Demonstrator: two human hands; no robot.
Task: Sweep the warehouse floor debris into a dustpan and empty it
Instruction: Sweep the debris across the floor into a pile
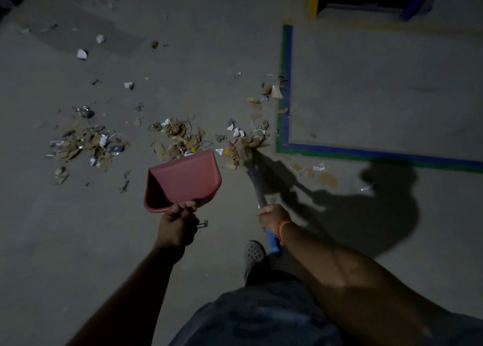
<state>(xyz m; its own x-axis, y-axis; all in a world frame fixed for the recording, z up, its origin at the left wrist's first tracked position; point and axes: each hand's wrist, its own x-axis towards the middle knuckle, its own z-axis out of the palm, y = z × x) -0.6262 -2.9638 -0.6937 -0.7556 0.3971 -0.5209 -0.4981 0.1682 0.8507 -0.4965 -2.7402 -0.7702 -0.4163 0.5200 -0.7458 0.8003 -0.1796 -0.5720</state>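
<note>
Head view. Left hand [177, 226] grips the rear edge of a red dustpan [184, 179], its mouth toward 12 o'clock. Right hand [271, 216] grips a blue broom [257, 188]; its bristles meet debris [180, 136] at 1 o'clock of the dustpan, on the floor [366, 84].

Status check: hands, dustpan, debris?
Left hand grips red dustpan, pan looks empty. Right hand grips broom. Debris on floor, unswept.

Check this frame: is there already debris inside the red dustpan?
No: the dustpan, held by the left hand, shows a bare red inside, while the debris lies on the floor.
</note>
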